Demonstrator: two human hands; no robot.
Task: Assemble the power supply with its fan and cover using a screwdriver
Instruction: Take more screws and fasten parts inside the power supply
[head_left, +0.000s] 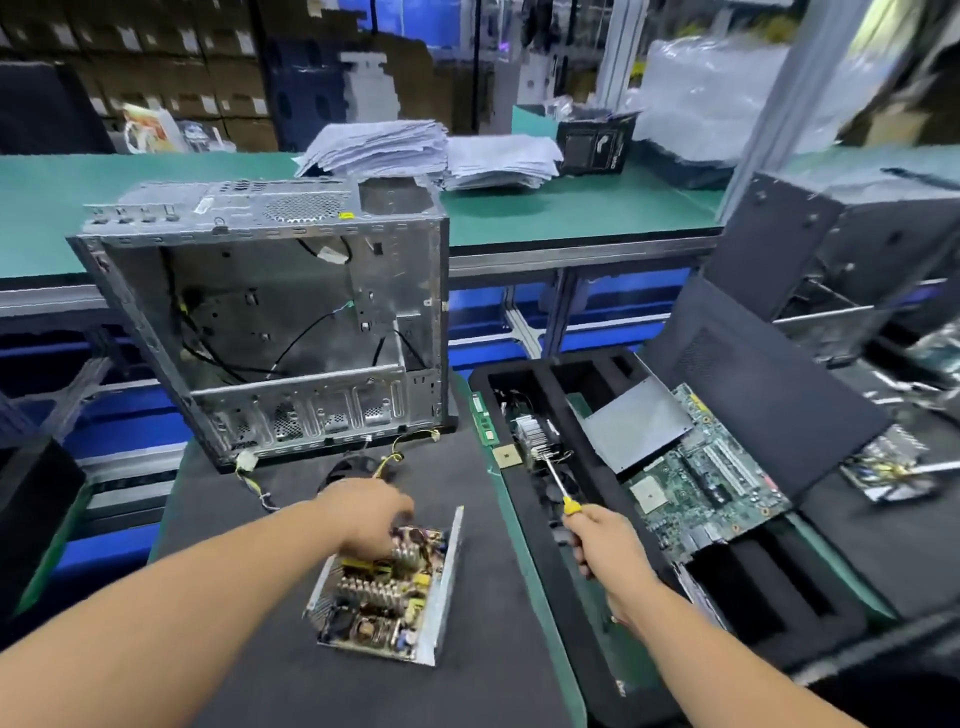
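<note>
1. The supply (387, 587) lies open on the dark mat (291, 675), near and centre, with its board of coils and capacitors bare and one metal side wall standing along its right edge. No cover is on it yet.

2. The left hand (366, 512) rests on the far end of the supply. Its fingers curl down onto the board's far edge; whether they pinch a part or only steady it I cannot tell.

3. The right hand (605, 545) grips the screwdriver (558, 480) by its yellow handle, to the right of the supply. The shaft points far, out over the black foam tray (524, 384), with its tip among the small metal parts there.

4. The fan (353, 467) seems to be the dark round piece just beyond the left hand, near the case (270, 322); it is mostly hidden. Its yellow and black wires (387, 462) trail nearby.

5. My judgement: the step in hand is fetching a screw while holding the supply still.

6. To do it well:
   - Keep the left hand's weight on the metal frame, not on the components.
   - Pick up one screw on the tip and carry it level.
   - Seat the fan squarely before driving, and route its wires clear of the wall so the cover will not trap them.

7. The motherboard (711, 483) lies in the tray to the right, well apart.
</note>
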